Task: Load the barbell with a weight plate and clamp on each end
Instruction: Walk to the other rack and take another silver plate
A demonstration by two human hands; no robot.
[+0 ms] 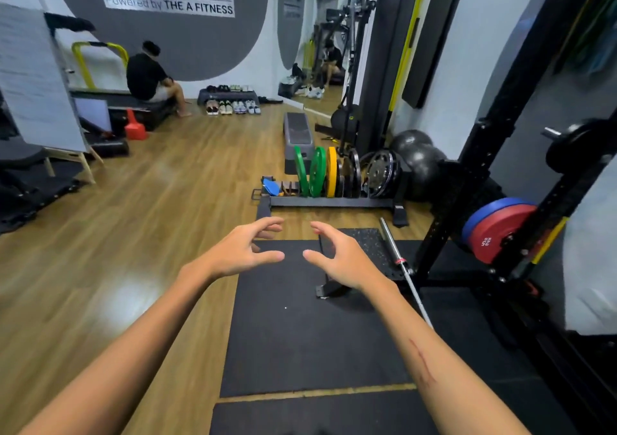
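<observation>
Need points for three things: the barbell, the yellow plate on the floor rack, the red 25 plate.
barbell (397,253): head view, on the steel sleeve just above the red ring.
yellow plate (331,174): head view, on its face, standing in the floor rack.
red 25 plate (494,231): head view, on its red face, beside the number.

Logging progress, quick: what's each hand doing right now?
Left hand: open, fingers loosely curved, holding nothing.
Right hand: open, holding nothing.
</observation>
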